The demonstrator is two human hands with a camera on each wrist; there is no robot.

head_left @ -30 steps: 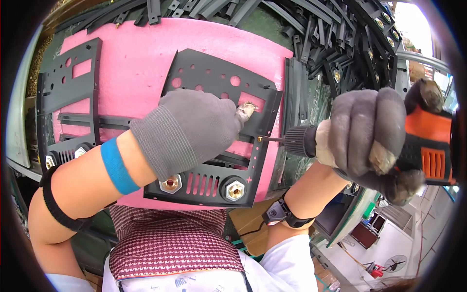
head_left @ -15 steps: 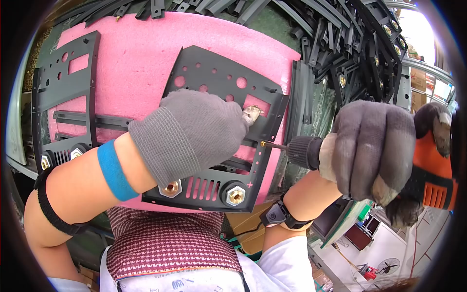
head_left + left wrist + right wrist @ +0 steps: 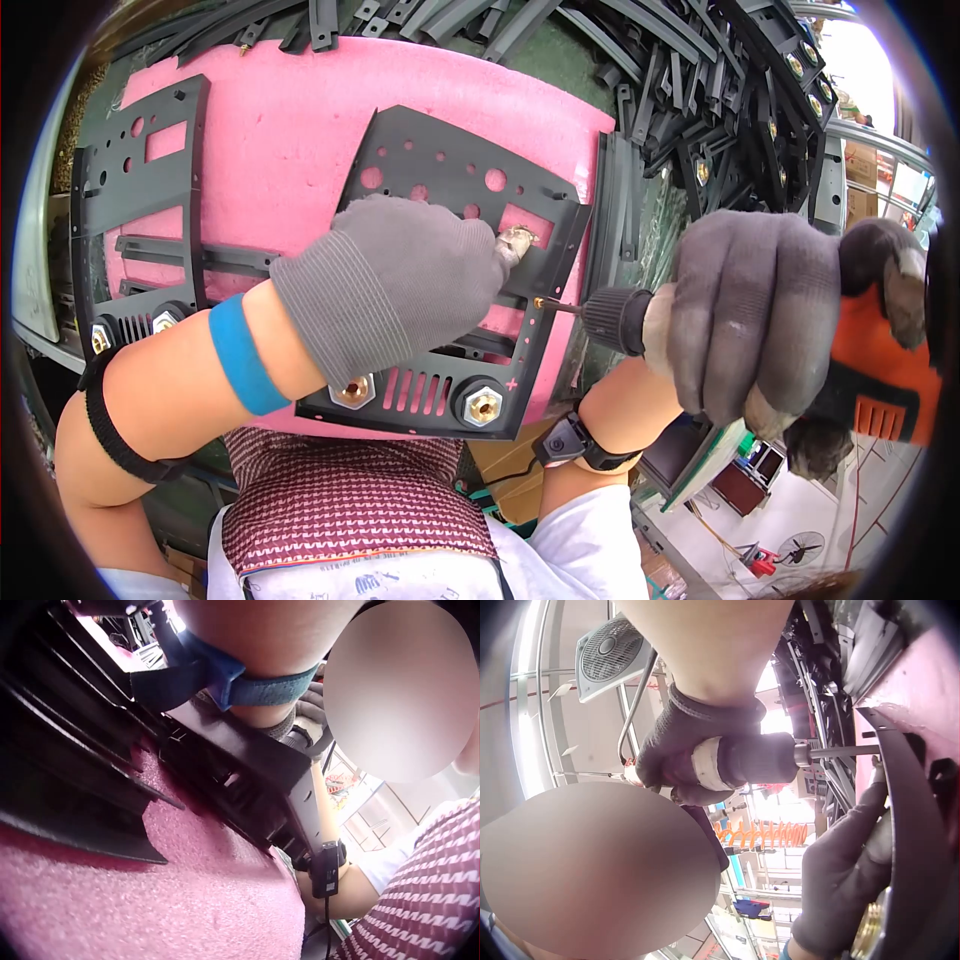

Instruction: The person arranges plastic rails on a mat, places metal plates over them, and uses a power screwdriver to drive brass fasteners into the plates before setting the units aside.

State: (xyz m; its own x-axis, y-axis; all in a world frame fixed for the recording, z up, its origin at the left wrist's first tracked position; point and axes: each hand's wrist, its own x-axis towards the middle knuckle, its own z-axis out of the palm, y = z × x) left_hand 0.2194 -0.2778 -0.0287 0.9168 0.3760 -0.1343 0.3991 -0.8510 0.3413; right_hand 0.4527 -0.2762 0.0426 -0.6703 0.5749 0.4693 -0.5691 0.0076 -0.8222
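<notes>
A black perforated metal panel [image 3: 455, 170] with brass sockets lies on a pink foam pad [image 3: 290, 130]. My gloved left hand [image 3: 410, 275] presses down on the panel's middle, its worn fingertip near the rectangular cut-out. My gloved right hand [image 3: 760, 310] grips an orange and black power screwdriver [image 3: 880, 350]. The driver's bit [image 3: 560, 308] meets a brass screw at the panel's right edge. In the right wrist view the right hand [image 3: 697, 757] holds the driver chuck [image 3: 757, 759] level against the panel [image 3: 907, 825]. The left wrist view shows only the panel's underside [image 3: 225, 772] and the foam [image 3: 172, 892].
A second black panel [image 3: 140, 200] lies on the foam at the left. A heap of black metal brackets [image 3: 700, 90] fills the back and right. Two hexagonal brass sockets [image 3: 482, 405] sit at the panel's near edge. A fan [image 3: 611, 656] stands beyond the bench.
The right hand and the driver have shifted slightly left and down, keeping the bit on the screw. The left hand stays pressed on the panel.
</notes>
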